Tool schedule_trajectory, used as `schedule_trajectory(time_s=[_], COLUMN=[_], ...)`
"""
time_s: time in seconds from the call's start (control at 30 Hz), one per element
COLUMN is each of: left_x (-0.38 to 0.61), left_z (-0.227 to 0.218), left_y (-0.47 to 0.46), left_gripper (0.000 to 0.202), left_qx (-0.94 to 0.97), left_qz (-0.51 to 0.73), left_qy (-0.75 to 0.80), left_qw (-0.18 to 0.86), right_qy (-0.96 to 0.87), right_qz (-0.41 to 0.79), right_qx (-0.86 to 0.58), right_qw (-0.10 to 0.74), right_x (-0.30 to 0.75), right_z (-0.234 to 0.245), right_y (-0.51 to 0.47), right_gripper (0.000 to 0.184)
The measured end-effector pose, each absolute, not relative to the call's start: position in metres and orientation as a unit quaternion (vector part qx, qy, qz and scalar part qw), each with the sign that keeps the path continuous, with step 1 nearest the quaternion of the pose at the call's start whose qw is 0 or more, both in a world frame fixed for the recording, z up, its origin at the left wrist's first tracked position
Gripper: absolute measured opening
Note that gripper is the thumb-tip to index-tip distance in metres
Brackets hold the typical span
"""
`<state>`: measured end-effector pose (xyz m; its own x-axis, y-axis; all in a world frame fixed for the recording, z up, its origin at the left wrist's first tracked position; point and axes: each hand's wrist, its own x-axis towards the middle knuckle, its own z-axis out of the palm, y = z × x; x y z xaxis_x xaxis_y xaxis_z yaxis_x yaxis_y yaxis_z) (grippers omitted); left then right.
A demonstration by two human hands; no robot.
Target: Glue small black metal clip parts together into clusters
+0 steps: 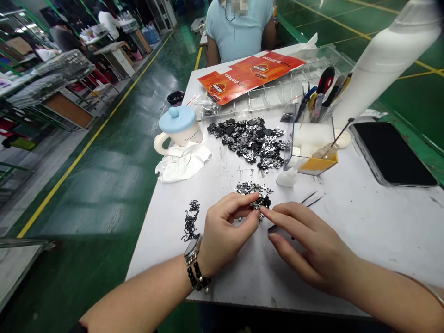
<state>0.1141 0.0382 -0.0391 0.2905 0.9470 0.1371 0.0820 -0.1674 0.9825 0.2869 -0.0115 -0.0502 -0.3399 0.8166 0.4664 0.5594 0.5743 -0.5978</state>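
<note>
Between the thumb and fingertips of my left hand [231, 226] is a small black-and-silver metal part [255, 203], mostly covered by the fingers. My right hand [312, 245] reaches in from the right; its index fingertip touches that part or lies right against it, and its thumb is spread away. Tweezers [314, 200] lie on the table, partly hidden behind my right hand. Just beyond my fingertips is a small pile of silver and black pieces [248, 187]. Small black hook-shaped pieces [190, 219] are heaped left of my left hand.
Farther back lies a larger pile of black-and-silver parts [256, 138]. Around it stand a lidded mug [183, 129] beside crumpled tissue [183, 162], a clear tool holder [312, 143], a white bottle [385, 60] and a phone [393, 152]. Orange cards [249, 74] rest on clear trays; a person [239, 32] sits opposite.
</note>
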Motion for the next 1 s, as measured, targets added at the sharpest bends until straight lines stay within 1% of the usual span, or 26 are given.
schedule_trajectory(time_s=[0.07, 0.17, 0.3, 0.5, 0.7, 0.77, 0.83, 0.93, 1.0], left_x=[0.114, 0.113, 0.112, 0.110, 0.111, 0.111, 0.112, 0.112, 0.112], left_z=[-0.037, -0.035, -0.036, -0.041, -0.040, -0.039, -0.038, -0.037, -0.036], left_y=[0.039, 0.040, 0.041, 0.042, 0.043, 0.043, 0.043, 0.044, 0.044], left_gripper=[0.024, 0.022, 0.028, 0.034, 0.034, 0.032, 0.032, 0.033, 0.034], left_qx=[0.602, 0.527, 0.441, 0.397, 0.380, 0.373, 0.364, 0.348, 0.346], left_qz=[0.424, 0.393, 0.360, 0.357, 0.359, 0.364, 0.369, 0.373, 0.374], left_qy=[0.422, 0.446, 0.442, 0.433, 0.419, 0.413, 0.409, 0.412, 0.414], left_qw=[0.529, 0.608, 0.693, 0.727, 0.742, 0.747, 0.751, 0.755, 0.754], right_qy=[-0.803, -0.809, -0.803, -0.773, -0.765, -0.781, -0.819, -0.863, -0.871], right_qz=[0.169, 0.172, 0.153, 0.148, 0.117, 0.079, 0.038, 0.005, -0.013], right_qx=[-0.429, -0.422, -0.421, -0.459, -0.475, -0.481, -0.482, -0.477, -0.476], right_qw=[0.376, 0.372, 0.393, 0.413, 0.418, 0.390, 0.310, 0.166, 0.121], right_x=[0.287, 0.289, 0.294, 0.301, 0.306, 0.316, 0.330, 0.351, 0.360], right_z=[-0.050, -0.049, -0.045, -0.039, -0.036, -0.035, -0.036, -0.042, -0.048], right_y=[-0.011, -0.009, -0.006, 0.000, 0.007, 0.011, 0.015, 0.020, 0.021], right_gripper=[0.039, 0.040, 0.038, 0.032, 0.025, 0.017, 0.013, 0.023, 0.030])
